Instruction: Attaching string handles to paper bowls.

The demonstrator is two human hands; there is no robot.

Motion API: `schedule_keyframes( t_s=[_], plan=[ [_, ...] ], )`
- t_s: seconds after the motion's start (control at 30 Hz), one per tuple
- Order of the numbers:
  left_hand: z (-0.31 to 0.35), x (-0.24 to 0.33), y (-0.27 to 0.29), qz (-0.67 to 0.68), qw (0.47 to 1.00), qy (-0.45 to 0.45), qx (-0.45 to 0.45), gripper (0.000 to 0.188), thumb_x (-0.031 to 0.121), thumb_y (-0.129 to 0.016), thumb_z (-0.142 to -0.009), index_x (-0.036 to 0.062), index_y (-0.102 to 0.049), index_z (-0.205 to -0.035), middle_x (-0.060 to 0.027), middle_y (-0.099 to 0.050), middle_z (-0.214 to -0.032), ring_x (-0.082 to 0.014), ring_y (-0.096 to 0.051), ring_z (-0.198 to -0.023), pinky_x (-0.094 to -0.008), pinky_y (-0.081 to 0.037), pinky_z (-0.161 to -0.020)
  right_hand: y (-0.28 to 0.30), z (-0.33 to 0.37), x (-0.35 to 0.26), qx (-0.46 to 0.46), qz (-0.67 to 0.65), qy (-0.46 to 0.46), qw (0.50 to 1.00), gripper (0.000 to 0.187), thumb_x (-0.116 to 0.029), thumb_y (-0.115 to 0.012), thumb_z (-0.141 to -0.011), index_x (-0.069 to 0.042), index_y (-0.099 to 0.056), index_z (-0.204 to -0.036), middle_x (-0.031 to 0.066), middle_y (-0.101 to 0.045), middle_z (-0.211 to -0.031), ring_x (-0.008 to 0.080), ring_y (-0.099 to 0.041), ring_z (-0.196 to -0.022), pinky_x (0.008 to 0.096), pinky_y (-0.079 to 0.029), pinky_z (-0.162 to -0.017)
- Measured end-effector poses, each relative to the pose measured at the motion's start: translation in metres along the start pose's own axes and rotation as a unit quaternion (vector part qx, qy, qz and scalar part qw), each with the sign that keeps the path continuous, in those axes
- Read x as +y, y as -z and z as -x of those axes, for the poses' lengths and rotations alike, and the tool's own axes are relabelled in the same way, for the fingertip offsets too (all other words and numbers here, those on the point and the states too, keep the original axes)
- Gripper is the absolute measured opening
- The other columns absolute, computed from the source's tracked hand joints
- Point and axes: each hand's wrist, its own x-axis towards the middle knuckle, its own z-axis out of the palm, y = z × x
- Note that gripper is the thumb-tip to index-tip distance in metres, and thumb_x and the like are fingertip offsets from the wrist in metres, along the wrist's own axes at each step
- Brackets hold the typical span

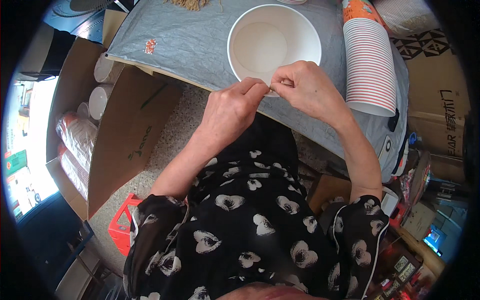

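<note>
A large white paper tub (pixel 306 42) stands on the grey-covered table, its open mouth facing up. At its near rim, my left hand (pixel 231 107) and my right hand (pixel 311 93) meet with their fingertips almost touching. Both hands are closed in a pinch. A tiny tan bit shows between the fingertips, but my fingers hide most of it and I cannot make out what it is. Beyond the tub to the left lies a bundle of tan twine (pixel 189 4) with loose ends.
A long stack of red-striped paper tubs (pixel 370 65) lies at the right of the grey-covered table (pixel 200 47). Small orange-and-white bits (pixel 150 46) sit at the left. An open cardboard box (pixel 127 132) of wrapped tubs and a red plastic stool (pixel 121 225) stand on the floor.
</note>
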Motion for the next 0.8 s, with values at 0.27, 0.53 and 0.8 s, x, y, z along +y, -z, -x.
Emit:
schedule_keyframes(
  t_s=[0.27,0.53,0.8],
  plan=[
    [-0.013,-0.001,0.01,0.031,0.999,0.013,-0.04,0.017,0.004,-0.071,-0.086,0.0098,-0.073,-0.102,-0.0048,-0.072,-0.105,-0.0301,-0.073,-0.084,-0.0389,-0.059,-0.071,0.008,-0.007,0.006,-0.056,0.043,0.047,0.996,0.017,-0.007,-0.058,-0.083,0.001,-0.069,-0.073,0.0219,-0.066,-0.07,0.0368,-0.066,-0.068,0.0466,-0.053,-0.068],
    [-0.029,-0.007,0.012,0.035,0.999,-0.006,-0.021,0.017,0.001,-0.07,-0.087,0.0078,-0.073,-0.102,-0.0083,-0.071,-0.101,-0.0285,-0.073,-0.081,-0.0376,-0.058,-0.069,0.01,0.002,0.002,0.148,-0.064,0.062,0.985,0.022,-0.01,-0.062,-0.093,-0.001,-0.07,-0.111,0.0132,-0.071,-0.092,0.0245,-0.067,-0.07,0.0376,-0.053,-0.068],
    [-0.059,-0.007,0.02,0.176,0.98,0.09,-0.013,0.015,0.001,-0.066,-0.093,-0.0024,-0.07,-0.108,-0.0087,-0.073,-0.093,-0.0117,-0.069,-0.065,-0.0243,-0.053,-0.055,-0.041,0.025,0.003,0.402,-0.148,0.086,0.899,0.011,0.0,-0.074,-0.086,-0.002,-0.069,-0.095,0.0062,-0.066,-0.088,0.0156,-0.065,-0.066,0.0276,-0.05,-0.056]
  ],
)
